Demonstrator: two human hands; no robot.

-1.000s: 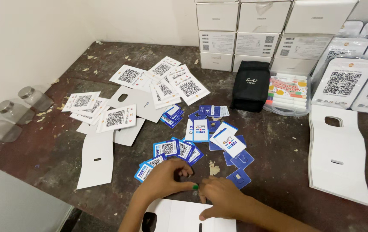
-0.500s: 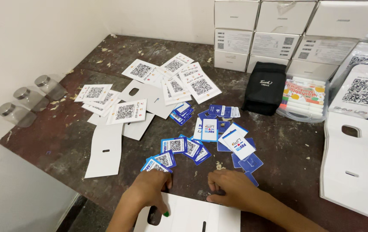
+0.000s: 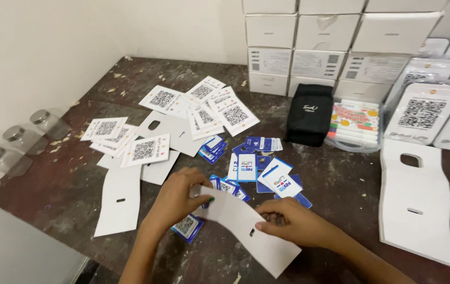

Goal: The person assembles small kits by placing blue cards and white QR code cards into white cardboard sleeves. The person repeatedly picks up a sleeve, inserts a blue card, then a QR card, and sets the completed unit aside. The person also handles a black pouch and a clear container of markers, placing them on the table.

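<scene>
Holding a white die-cut card [image 3: 246, 226] just above the counter [image 3: 51, 194], both hands work at the near edge of the view. The left hand [image 3: 175, 197] has its fingers closed on the card's upper corner, at about ten o'clock from the card's middle; the right hand [image 3: 293, 223] pinches its long edge at roughly two o'clock, fingers curled shut near the small slot. The card is tilted and slightly bowed, its lower end pointing toward five o'clock.

Under the left hand, at seven o'clock, lies a small blue card [image 3: 187, 226] with a square code; more blue cards [image 3: 259, 168] are scattered at twelve o'clock. White code cards [image 3: 198, 105] spread at eleven o'clock, a black pouch [image 3: 309, 113] and a box of markers [image 3: 353, 123] sit at one o'clock, with a stack of white sheets [image 3: 416, 200] at three o'clock.

The likely risks, as I judge them: the bowed card could crease where the fingers pinch hard, and its swinging lower end or a wrist could sweep the loose blue cards out of place or off the near edge.
</scene>
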